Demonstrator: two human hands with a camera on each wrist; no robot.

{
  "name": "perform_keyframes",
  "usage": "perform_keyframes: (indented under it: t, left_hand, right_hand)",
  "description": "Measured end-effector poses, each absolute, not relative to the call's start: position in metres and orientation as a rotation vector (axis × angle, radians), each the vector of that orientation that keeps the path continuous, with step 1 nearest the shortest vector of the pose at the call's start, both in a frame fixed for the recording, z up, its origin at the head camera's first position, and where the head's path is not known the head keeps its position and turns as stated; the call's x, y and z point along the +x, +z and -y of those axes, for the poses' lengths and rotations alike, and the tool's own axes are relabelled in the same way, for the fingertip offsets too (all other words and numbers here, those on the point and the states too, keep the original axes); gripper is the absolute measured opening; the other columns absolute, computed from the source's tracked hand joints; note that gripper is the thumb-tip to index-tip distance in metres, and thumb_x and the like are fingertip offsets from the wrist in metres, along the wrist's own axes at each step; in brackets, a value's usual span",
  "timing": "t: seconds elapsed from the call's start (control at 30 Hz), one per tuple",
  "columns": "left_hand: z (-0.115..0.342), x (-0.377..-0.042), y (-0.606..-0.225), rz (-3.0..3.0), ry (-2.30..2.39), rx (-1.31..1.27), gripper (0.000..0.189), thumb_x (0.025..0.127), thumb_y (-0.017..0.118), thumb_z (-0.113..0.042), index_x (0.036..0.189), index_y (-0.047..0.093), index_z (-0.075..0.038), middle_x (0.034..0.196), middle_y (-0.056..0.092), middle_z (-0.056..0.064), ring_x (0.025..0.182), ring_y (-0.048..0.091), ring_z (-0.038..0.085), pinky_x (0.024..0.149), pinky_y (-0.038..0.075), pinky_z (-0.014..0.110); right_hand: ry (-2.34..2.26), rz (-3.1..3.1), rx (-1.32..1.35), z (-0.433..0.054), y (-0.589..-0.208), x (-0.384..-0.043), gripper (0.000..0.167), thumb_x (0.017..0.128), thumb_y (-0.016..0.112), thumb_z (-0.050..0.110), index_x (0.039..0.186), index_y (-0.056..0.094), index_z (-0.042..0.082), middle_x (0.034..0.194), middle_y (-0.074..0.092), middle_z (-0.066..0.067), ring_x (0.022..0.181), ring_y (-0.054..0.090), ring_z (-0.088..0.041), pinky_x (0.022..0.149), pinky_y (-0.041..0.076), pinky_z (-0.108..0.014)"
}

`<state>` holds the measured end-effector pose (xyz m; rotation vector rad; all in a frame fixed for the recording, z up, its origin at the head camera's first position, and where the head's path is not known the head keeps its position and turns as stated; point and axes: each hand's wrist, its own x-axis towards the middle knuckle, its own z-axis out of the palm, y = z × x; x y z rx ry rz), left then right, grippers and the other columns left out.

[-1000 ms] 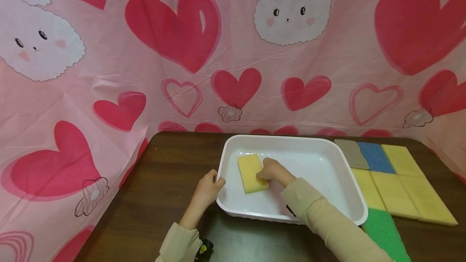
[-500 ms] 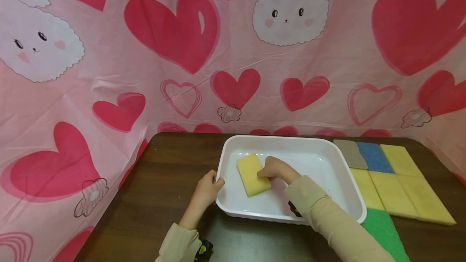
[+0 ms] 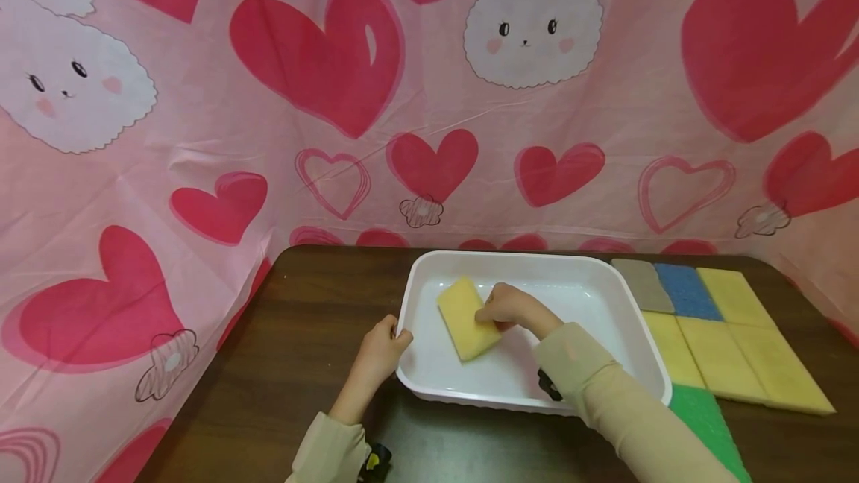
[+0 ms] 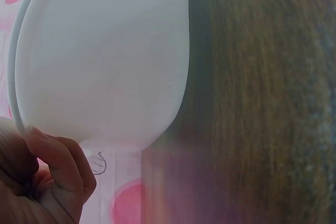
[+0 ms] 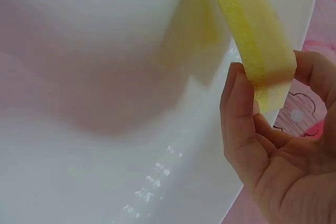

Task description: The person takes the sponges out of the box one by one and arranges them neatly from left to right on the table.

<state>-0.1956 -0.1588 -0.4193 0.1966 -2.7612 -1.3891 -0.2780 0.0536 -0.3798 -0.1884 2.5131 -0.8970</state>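
Observation:
A yellow sponge point(image 3: 466, 323) is pinched at its right edge between the thumb and fingers of my right hand point(image 3: 513, 308), inside a white tray point(image 3: 537, 258). In the right wrist view the sponge point(image 5: 262, 40) stands off the tray floor, its blurry yellow reflection below it. The right hand point(image 5: 283, 156) has its thumb on one face and curled fingers on the other. My left hand point(image 3: 382, 349) grips the tray's left rim. Seen from the left wrist, the left hand's fingers point(image 4: 58, 163) curl at the rim, against the tray's outer wall point(image 4: 110, 61).
Right of the tray lie several flat yellow sponges point(image 3: 721, 356), a grey pad point(image 3: 640, 285), a blue pad point(image 3: 690, 291) and a green pad point(image 3: 708, 423). All rest on a dark wooden table point(image 3: 268, 379). A pink heart-patterned cloth point(image 3: 429, 95) hangs behind.
The sponge has tilted and shifted slightly to the right with my right hand, which still pinches it. My left hand stays on the tray rim.

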Motion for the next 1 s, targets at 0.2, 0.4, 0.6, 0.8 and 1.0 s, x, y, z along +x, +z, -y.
perform_keyframes:
  t: [0.2, 0.4, 0.6, 0.8, 1.0]
  left_hand:
    - [0.159, -0.197, -0.421, 2.791, -1.355, 0.222, 0.012, 0.082, 0.052, -0.014, 0.079, 0.048, -0.004, 0.07, 0.049, 0.009, 0.051, 0.05, 0.017, 0.039, 0.041, 0.023]
    - [0.159, -0.198, -0.423, 2.793, -1.344, 0.218, 0.012, 0.081, 0.052, -0.013, 0.078, 0.046, -0.003, 0.069, 0.048, 0.009, 0.051, 0.05, 0.017, 0.039, 0.041, 0.022]
    - [0.159, -0.197, -0.423, 2.8, -1.328, 0.222, 0.012, 0.081, 0.051, -0.013, 0.076, 0.045, -0.005, 0.069, 0.049, 0.01, 0.048, 0.049, 0.016, 0.038, 0.041, 0.022]
    - [0.159, -0.197, -0.423, 2.797, -1.333, 0.227, 0.013, 0.081, 0.051, -0.014, 0.076, 0.043, -0.005, 0.07, 0.048, 0.01, 0.045, 0.048, 0.016, 0.036, 0.04, 0.021]
    - [0.159, -0.196, -0.423, 2.79, -1.346, 0.245, 0.011, 0.081, 0.051, -0.013, 0.077, 0.046, -0.004, 0.069, 0.049, 0.009, 0.044, 0.047, 0.015, 0.036, 0.04, 0.021]
  right_hand:
    - [-0.978, -2.519, -0.208, -0.056, -0.372, -0.278, 0.015, 0.075, 0.064, 0.014, 0.066, 0.059, 0.003, 0.063, 0.05, 0.001, 0.059, 0.049, -0.01, 0.062, 0.054, -0.024]
    - [-1.062, -2.522, -0.205, -0.06, -0.363, -0.28, 0.019, 0.079, 0.065, 0.017, 0.066, 0.06, 0.004, 0.066, 0.055, 0.001, 0.061, 0.053, -0.01, 0.063, 0.053, -0.022]
    - [-1.131, -2.506, -0.204, -0.069, -0.352, -0.281, 0.03, 0.083, 0.063, 0.018, 0.098, 0.067, -0.008, 0.09, 0.067, -0.01, 0.076, 0.06, -0.013, 0.075, 0.057, -0.029]
    - [-1.203, -2.475, -0.187, -0.082, -0.339, -0.281, 0.039, 0.085, 0.063, 0.019, 0.11, 0.061, -0.011, 0.099, 0.064, -0.013, 0.081, 0.061, -0.014, 0.078, 0.056, -0.028]
    - [-1.177, -2.496, -0.175, -0.096, -0.321, -0.275, 0.046, 0.089, 0.061, 0.024, 0.118, 0.055, -0.011, 0.109, 0.061, -0.018, 0.089, 0.061, -0.02, 0.084, 0.056, -0.033]
